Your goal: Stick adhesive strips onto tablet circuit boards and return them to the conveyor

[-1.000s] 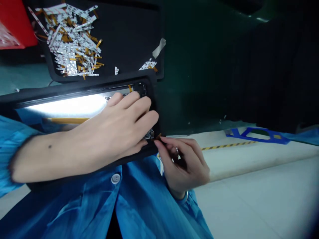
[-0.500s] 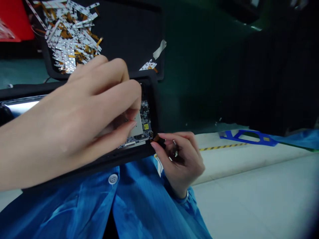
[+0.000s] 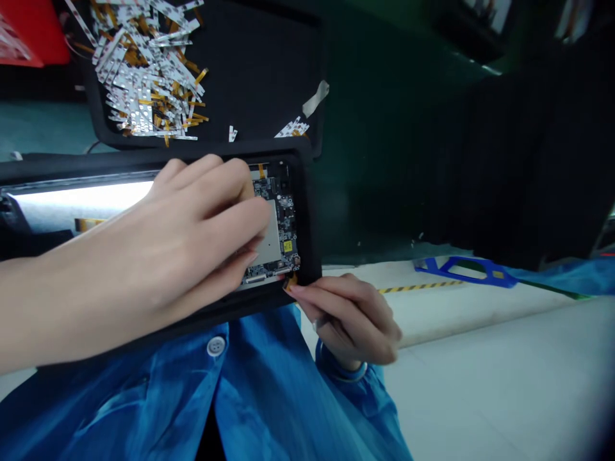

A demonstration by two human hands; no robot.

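A black-framed device (image 3: 314, 211) lies before me, with a circuit board (image 3: 288, 218) exposed at its right end. My left hand (image 3: 192, 230) lies across the device, fingers curled and thumb close to the index finger over the board's pale metal plate (image 3: 273, 240). Whatever sits between those fingertips is hidden. At the lower right corner of the board, my right hand (image 3: 353, 314) pinches a small orange flex cable (image 3: 289, 282) by its end. White connectors (image 3: 256, 279) line the board's lower edge near it.
Behind the device, a black tray (image 3: 259, 64) holds a heap of white-and-orange flex strips (image 3: 148, 77). A strip of pale tape (image 3: 316, 98) is on the tray's right side. A red bin (image 3: 31, 32) stands at the upper left; a blue frame-shaped object (image 3: 466, 271) lies right.
My right hand has moved slightly left and turned knuckles-up, bringing the orange flex cable over the device's corner. My left hand has shifted lower, uncovering more of the device. The view has shifted slightly.
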